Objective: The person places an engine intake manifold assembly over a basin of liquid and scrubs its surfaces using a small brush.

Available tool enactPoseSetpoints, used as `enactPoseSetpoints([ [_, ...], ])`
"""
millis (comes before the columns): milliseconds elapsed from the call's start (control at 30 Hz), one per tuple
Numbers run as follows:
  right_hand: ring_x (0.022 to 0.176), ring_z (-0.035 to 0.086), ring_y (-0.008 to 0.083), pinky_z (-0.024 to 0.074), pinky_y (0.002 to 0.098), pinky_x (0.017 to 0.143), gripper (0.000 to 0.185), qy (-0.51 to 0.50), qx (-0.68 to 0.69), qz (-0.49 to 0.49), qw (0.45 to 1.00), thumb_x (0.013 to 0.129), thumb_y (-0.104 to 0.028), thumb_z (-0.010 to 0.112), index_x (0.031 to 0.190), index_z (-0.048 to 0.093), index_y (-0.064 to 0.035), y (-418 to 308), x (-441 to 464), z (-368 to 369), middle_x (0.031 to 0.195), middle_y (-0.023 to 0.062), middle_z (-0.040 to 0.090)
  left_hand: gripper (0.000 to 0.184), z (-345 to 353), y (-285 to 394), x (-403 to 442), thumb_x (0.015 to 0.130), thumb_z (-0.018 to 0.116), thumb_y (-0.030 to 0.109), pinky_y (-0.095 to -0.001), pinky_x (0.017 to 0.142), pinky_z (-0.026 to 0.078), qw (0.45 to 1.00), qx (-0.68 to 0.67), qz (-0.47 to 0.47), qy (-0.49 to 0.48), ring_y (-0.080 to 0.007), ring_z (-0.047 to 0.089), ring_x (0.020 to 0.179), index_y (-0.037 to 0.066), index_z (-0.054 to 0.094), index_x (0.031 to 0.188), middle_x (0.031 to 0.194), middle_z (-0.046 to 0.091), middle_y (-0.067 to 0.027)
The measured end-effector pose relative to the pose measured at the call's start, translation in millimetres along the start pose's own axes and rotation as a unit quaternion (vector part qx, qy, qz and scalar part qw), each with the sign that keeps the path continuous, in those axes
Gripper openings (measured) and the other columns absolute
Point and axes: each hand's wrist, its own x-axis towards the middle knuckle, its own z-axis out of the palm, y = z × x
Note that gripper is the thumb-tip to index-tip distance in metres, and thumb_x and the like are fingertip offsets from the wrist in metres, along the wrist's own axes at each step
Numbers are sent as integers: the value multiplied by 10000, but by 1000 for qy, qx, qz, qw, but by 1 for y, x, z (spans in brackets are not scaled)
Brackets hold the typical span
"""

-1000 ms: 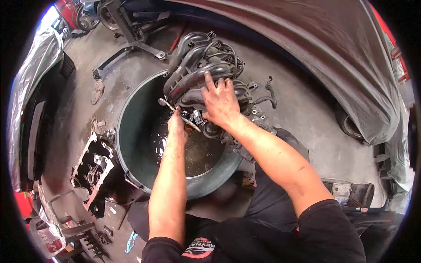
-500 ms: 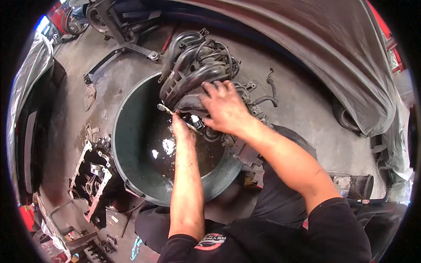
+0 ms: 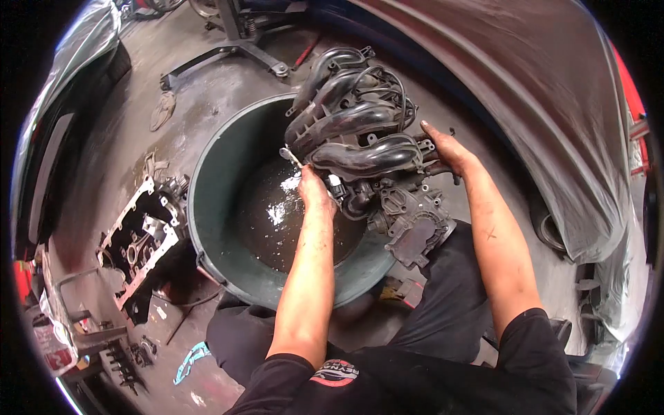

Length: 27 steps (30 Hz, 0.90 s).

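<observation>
A black plastic intake manifold (image 3: 366,155) with curved runners rests over the far right rim of a green tub (image 3: 197,228). My left hand (image 3: 316,191) is closed round a thin light-coloured tool with a rounded end (image 3: 290,157), beside the manifold's near side; its other end is hidden. My right hand (image 3: 448,152) grips the manifold's right end, some fingers hidden behind its edge. A dirty metal engine part (image 3: 413,218) lies below the manifold, by the tub's right rim and my knee. Dark, shiny liquid (image 3: 277,214) lies in the tub.
An engine block (image 3: 142,242) stands left of the tub. A stand with metal legs (image 3: 242,52) is at the back, near a rag (image 3: 163,111). Grey sheeting (image 3: 526,104) hangs at the right. A blue strip (image 3: 190,361) lies on the floor near my leg.
My right hand has moved from atop the manifold's near runners to its right end. The view has shifted, and the metal engine part shows more fully. My left hand keeps its hold.
</observation>
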Motion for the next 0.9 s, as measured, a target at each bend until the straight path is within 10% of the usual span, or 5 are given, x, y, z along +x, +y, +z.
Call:
enactPoseSetpoints([
  [333, 843, 618, 201, 531, 328, 647, 675, -35, -229, -82, 969, 946, -479, 539, 1380, 462, 32, -24, -45, 74, 1274, 162, 590, 401, -72, -23, 48, 998, 444, 313, -459, 959, 494, 999, -26, -27, -22, -296, 620, 1077, 23, 544, 1256, 1213, 625, -133],
  [567, 1231, 529, 399, 399, 433, 1056, 756, -3, -443, -120, 888, 943, -504, 491, 1395, 402, 95, -19, -70, 142, 1295, 333, 531, 474, -110, -25, 34, 969, 427, 421, -471, 943, 514, 988, -15, -103, -118, -308, 625, 1088, 75, 586, 1250, 1220, 640, -128],
  [900, 1161, 540, 463, 484, 455, 971, 673, -45, -485, -207, 849, 927, -340, 536, 1268, 432, 231, -29, -96, 199, 1095, 355, 616, 469, -146, -29, 7, 950, 436, 392, -444, 909, 539, 976, 16, -119, -184, -288, 652, 1035, 84, 586, 1270, 1161, 654, -146],
])
